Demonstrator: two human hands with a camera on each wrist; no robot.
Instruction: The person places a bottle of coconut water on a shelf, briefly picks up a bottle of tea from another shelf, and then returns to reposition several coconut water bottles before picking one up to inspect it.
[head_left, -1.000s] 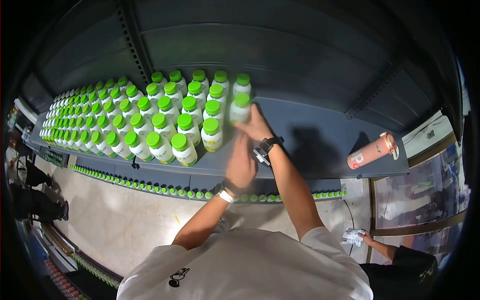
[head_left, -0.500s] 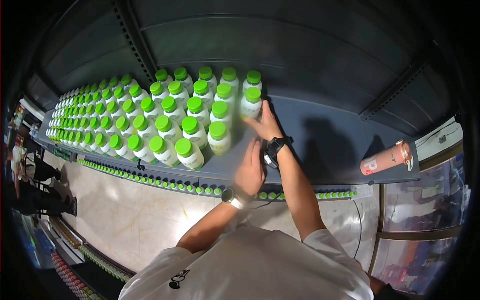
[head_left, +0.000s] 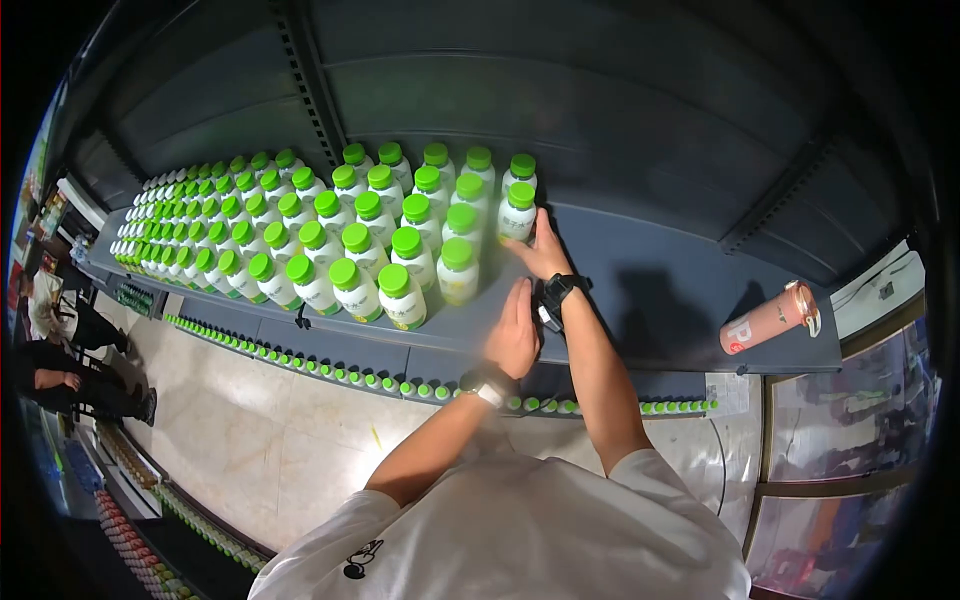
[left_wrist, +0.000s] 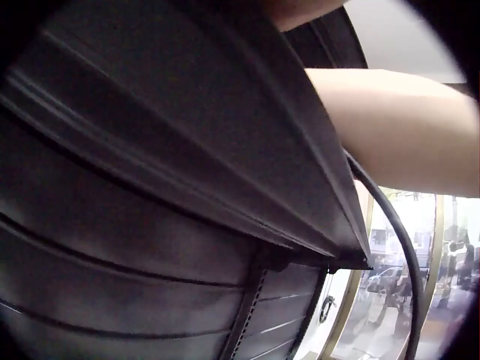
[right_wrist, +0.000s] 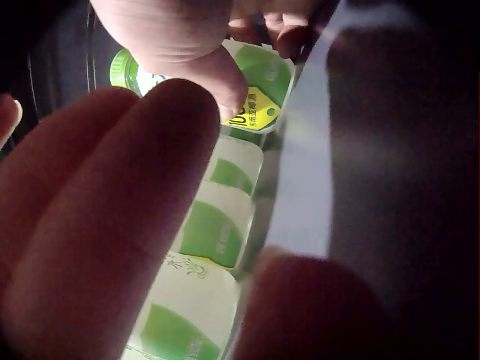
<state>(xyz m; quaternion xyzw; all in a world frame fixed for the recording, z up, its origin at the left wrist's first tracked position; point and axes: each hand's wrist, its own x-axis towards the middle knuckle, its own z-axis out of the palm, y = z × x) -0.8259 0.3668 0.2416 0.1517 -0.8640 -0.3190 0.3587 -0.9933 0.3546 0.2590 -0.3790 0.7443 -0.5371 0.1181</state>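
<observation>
The right hand point(head_left: 541, 250) grips a white plastic bottle with a green screw cap point(head_left: 517, 212), thumb across its front and fingers along its right side. The left hand point(head_left: 515, 335) is extended near the shelf's front edge, fingers straight, and shows nothing in its grasp. The hands are near each other; contact cannot be confirmed.

The held bottle stands upright in front of a matching bottle point(head_left: 522, 170); whether they touch cannot be determined. Principal risk: a hard push could tip either, as both appear top-heavy.

To the left, across a narrow gap, stands a column of white green-capped bottles point(head_left: 463, 222). A stray left-hand knuckle could topple its foremost bottle, lying near the edge of the dark grey metal shelf point(head_left: 600, 240).

Further right, a pink cylindrical drinking bottle point(head_left: 757, 325) sits near that edge; a swinging right elbow could dislodge it.
</observation>
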